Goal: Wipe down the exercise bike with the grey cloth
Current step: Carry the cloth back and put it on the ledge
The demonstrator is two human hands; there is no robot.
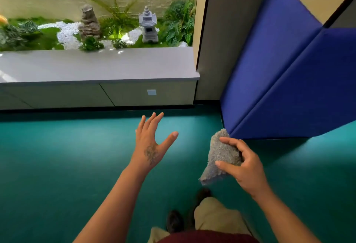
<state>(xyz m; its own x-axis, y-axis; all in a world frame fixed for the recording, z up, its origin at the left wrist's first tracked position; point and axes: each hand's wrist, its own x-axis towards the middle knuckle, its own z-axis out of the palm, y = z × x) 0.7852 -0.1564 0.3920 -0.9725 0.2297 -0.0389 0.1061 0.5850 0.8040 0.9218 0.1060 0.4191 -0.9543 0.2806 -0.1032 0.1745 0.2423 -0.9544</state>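
My right hand (pixel 245 163) grips a fluffy grey cloth (pixel 219 154), bunched up, in the air over the green floor at the lower right of centre. Fingers and thumb curl round it. My left hand (pixel 152 142) is held out in front of me with its fingers spread and straight, holding nothing, a short way left of the cloth. No exercise bike shows in this view.
A grey ledge (pixel 96 67) over low cabinets runs along the far wall, with a small garden of plants, white pebbles and stone lanterns behind it. Blue padded mats (pixel 279 73) lean against the wall on the right. Teal floor (pixel 57 165) lies below. My legs and shoes show at the bottom.
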